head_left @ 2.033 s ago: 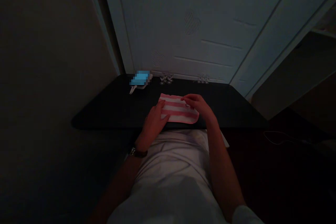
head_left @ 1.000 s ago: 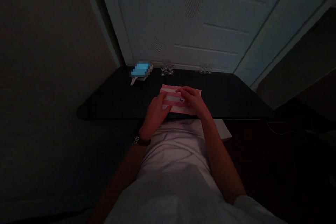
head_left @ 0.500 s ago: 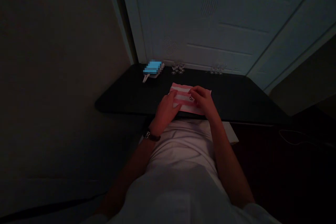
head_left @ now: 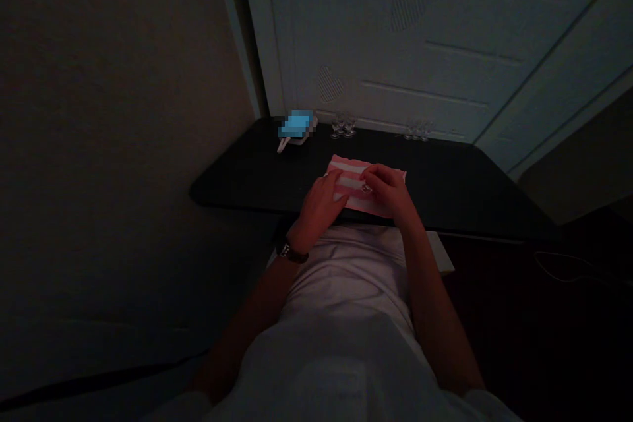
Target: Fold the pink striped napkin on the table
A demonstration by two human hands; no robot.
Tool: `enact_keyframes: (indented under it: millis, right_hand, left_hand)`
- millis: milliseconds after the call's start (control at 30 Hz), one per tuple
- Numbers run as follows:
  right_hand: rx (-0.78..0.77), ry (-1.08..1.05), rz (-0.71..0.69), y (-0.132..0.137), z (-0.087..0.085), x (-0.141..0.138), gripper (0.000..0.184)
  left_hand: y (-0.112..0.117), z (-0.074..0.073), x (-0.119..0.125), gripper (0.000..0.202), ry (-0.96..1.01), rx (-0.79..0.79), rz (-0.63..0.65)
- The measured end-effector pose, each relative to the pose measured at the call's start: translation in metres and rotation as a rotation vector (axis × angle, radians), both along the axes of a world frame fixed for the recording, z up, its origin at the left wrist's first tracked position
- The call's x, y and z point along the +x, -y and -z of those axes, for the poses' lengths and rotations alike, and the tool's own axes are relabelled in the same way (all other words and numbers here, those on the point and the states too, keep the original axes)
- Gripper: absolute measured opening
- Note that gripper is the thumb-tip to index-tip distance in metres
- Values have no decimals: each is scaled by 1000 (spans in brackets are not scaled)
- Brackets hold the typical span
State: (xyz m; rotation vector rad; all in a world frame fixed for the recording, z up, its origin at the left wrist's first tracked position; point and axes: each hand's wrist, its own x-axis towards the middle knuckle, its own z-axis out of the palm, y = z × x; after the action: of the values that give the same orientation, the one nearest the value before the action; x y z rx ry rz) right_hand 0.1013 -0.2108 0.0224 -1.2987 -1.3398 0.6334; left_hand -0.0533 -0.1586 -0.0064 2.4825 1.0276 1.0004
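Observation:
A pink-and-white striped cloth (head_left: pixel 352 182) lies spread near the front edge of the dark table. My left hand (head_left: pixel 321 201) rests on its left side, thumb and fingers apart, holding nothing. Over the right part of the cloth, my right hand (head_left: pixel 388 188) pinches a small clear stemmed glass (head_left: pixel 366 188). The round foot shows below the fingertips; the hand covers most of the rest.
Several small stemmed glasses (head_left: pixel 343 126) cluster at the back of the black table (head_left: pixel 257 175), with more glasses (head_left: pixel 418 130) further right. A pale device with a blurred blue screen (head_left: pixel 297 125) lies back left. A panelled door (head_left: pixel 370 33) rises behind.
The whole view has shifted a little, so everything appears slightly further right. Both hands keep nearly the same place on the cloth, the glass still in my right fingers.

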Motion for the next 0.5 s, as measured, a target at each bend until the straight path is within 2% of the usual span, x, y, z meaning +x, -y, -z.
enact_keyframes:
  millis: [133, 200, 267, 400, 500]
  right_hand:
    - [35, 4, 207, 6, 6, 26, 18]
    - [61, 16, 281, 8, 6, 29, 17]
    - [55, 12, 255, 9, 5, 24, 14]
    - [-24, 0, 32, 9, 2, 12, 11]
    - [-21, 50, 44, 10, 2, 16, 12]
  left_hand:
    - [0, 1, 0, 42, -12, 11, -5]
    - [0, 1, -1, 42, -12, 16, 3]
    - [0, 1, -1, 41, -11, 15, 4]
    - [0, 1, -1, 41, -13, 18, -6]
    - [0, 0, -1, 40, -8, 33, 11]
